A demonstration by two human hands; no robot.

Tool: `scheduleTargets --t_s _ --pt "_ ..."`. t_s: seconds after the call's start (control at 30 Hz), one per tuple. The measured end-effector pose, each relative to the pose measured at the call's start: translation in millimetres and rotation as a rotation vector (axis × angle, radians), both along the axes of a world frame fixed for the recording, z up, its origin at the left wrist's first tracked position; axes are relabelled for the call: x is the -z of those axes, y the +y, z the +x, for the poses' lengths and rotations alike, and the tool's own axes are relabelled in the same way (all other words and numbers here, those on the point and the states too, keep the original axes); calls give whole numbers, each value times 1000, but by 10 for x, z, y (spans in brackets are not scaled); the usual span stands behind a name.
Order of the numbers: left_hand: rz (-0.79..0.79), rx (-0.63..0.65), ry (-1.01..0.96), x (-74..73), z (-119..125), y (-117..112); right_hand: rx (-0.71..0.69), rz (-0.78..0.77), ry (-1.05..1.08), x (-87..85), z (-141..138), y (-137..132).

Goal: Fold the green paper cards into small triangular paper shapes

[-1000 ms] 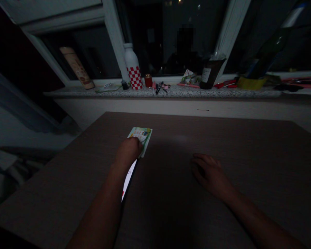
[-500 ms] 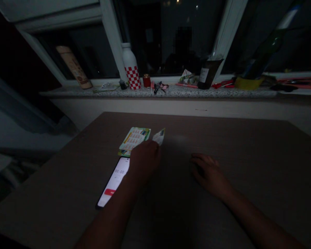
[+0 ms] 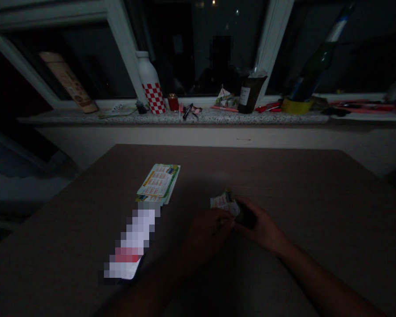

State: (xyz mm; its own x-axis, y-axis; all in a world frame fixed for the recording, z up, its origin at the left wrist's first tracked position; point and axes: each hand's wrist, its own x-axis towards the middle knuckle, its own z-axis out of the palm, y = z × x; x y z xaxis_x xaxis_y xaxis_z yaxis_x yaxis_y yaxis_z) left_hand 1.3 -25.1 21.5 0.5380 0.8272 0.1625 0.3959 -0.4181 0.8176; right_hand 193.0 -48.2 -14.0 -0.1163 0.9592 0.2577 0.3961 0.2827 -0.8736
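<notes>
A small printed card (image 3: 224, 203), pale with rows of red print and a green-yellow corner, is held just above the middle of the table. My left hand (image 3: 208, 232) pinches its near edge, hiding part of it. At the card's right edge is my right hand (image 3: 264, 228), its thumb and fingers closing around that side. A stack of similar cards (image 3: 157, 181) lies to the left, slightly fanned out. Just in front of the stack rests a phone (image 3: 132, 240) with a lit, pixelated screen.
Beyond the brown table (image 3: 284, 176) runs a speckled stone sill (image 3: 204, 118) under dark windows. On it stand a red-checked white bottle (image 3: 154, 90), a tan tumbler (image 3: 69, 83), a small red jar (image 3: 173, 103), a dark cup (image 3: 250, 94) and a green bottle (image 3: 317, 64).
My left hand has carried a card from beside the stack rightward and nearer to me. My right hand, empty before, now meets the card's right edge. The whole view has shifted slightly.
</notes>
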Motion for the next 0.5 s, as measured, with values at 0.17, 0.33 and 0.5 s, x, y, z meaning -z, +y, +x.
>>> scheduleTargets --t_s 0.17,0.33,0.5 --pt "-239 -49 -209 -9 4 -11 -50 -137 369 -55 -107 -39" --pt "-236 -153 -196 -37 -30 24 -23 -231 565 -66 -150 -31" --pt "-82 -229 -163 -21 -91 135 -19 -275 582 -40 -130 -21"
